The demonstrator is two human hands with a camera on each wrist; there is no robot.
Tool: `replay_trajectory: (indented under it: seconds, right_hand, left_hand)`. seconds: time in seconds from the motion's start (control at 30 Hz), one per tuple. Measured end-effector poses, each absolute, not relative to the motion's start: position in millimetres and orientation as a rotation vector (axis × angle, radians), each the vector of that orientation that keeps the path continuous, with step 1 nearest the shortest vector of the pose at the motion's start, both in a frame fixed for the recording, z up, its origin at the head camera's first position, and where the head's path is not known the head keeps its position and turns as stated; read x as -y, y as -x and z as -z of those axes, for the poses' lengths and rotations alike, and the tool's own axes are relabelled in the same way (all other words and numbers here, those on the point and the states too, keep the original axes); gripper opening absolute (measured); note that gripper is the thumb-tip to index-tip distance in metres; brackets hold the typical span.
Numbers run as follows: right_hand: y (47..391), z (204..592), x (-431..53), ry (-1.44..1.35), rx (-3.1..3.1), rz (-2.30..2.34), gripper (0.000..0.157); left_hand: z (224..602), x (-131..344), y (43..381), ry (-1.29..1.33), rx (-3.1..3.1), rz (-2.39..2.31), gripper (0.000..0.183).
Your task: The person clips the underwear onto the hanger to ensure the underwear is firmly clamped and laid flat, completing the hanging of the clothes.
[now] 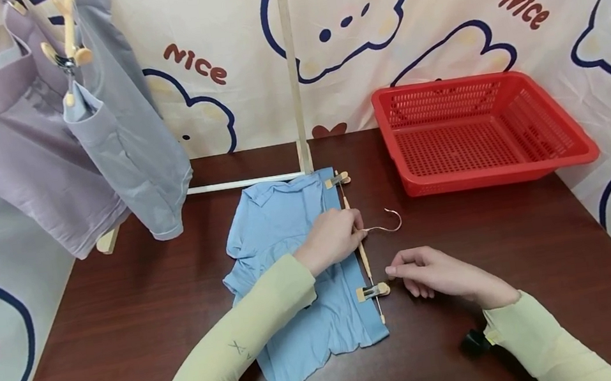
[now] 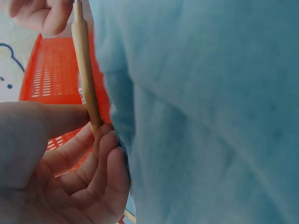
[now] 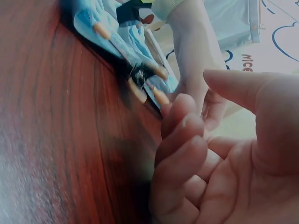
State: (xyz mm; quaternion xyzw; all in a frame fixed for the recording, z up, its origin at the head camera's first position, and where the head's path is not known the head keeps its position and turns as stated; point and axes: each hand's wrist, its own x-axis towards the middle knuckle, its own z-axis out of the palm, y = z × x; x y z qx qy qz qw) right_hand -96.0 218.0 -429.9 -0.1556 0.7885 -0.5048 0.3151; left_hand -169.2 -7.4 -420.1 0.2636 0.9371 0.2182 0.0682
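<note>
Light blue shorts lie on the dark wood table, their waistband along a wooden clip hanger. One clip sits on the waistband at the far end, another clip at the near end. My left hand grips the middle of the hanger bar by its hook. In the left wrist view, thumb and fingers close around the wooden bar beside the blue cloth. Just right of the near clip, my right hand hovers with loosely bent fingers and nothing in it.
At the back right stands a red plastic basket. Lilac shorts and grey-blue shorts hang on clip hangers at the upper left. A wooden post rises behind the blue shorts, with a white rod at its foot.
</note>
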Motion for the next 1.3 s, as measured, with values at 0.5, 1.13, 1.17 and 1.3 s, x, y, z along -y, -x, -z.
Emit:
replay_trajectory:
  seconds: [0.5,1.13,1.17,1.3]
  right_hand:
    - [100,434,-222,0.440,-1.987,1.392,0.027]
    - [117,430,-202,0.419,-2.133,1.468,0.030]
    - [119,430,-201,0.423,-2.138,1.476,0.030]
    - [125,424,-198,0.417,-2.154,1.502,0.030]
  left_hand:
    - [398,43,146,-0.913,-2.827,-1.041,0.008]
    - [344,101,123,-0.749,-2.929,-1.316,0.005]
    - [342,103,120,-0.748,-2.926,-1.312,0.005]
    - [331,112,109,-0.758,-2.932,-1.316,0.005]
